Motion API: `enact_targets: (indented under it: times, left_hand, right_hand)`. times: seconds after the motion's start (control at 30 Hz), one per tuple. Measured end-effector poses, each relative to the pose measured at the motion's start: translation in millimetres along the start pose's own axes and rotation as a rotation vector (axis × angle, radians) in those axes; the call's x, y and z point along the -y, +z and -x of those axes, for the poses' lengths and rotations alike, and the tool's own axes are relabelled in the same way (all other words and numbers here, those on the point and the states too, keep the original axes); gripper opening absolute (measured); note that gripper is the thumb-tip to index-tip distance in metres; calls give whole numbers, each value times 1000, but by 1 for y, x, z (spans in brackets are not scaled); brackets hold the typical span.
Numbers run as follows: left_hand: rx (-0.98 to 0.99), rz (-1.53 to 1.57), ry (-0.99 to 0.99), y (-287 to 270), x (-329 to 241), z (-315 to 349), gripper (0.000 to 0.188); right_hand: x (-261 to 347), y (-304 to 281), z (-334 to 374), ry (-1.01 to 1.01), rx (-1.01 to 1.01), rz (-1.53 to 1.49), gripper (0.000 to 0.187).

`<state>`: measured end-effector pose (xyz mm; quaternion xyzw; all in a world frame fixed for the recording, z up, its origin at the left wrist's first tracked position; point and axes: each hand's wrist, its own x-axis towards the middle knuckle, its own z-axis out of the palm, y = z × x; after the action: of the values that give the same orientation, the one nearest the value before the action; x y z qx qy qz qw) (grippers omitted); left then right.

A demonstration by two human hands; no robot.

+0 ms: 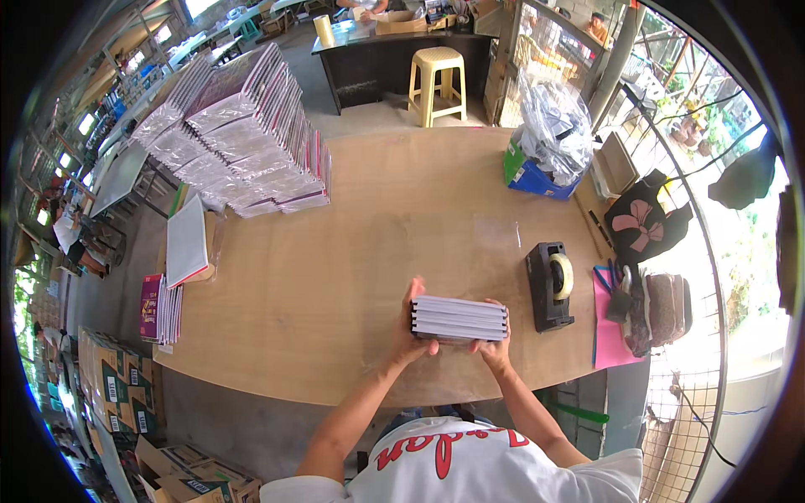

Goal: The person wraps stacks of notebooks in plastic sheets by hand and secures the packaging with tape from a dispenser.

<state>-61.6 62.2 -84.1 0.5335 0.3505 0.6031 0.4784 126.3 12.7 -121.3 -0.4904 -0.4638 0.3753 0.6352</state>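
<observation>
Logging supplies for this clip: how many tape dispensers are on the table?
1: a black tape dispenser stands right of the right hand, which holds a white-edged stack with the left hand. Another could be hidden behind the tall pile.

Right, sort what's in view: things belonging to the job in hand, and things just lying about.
Likely part of the job:
booklet stack, held between left hand and right hand
plastic-wrapped booklet piles
black tape dispenser, probably

Apparently just lying about:
yellow stool
black bag with pink bow design
cardboard cartons
</observation>
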Motion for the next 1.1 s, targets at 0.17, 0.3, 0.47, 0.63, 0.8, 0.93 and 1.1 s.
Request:
enact_targets:
  times: [0.17,0.3,0.47,0.63,0.8,0.93,1.1]
  left_hand:
    - [105,-30,-28,-14,16,7,112]
    - [214,-151,-137,-34,33,24,107]
    - [180,-103,24,-33,46,31,100]
    - [281,-39,10,-48,37,19,98]
    - [265,60,-103,-36,28,18,87]
    - [266,130,-333,-56,31,19,85]
    - [331,-232,-36,-43,19,9,89]
  right_hand:
    - [-14,-6,4,5,17,53,122]
    - [-2,5,9,-34,-13,19,124]
    - [-5,-10,17,14,117,158,127]
    - [107,0,-13,-379,208,651,123]
    - [149,58,-33,-414,727,1270,129]
    - [138,20,-39,-520,399,988,138]
    - [16,-12,12,38,137,53,129]
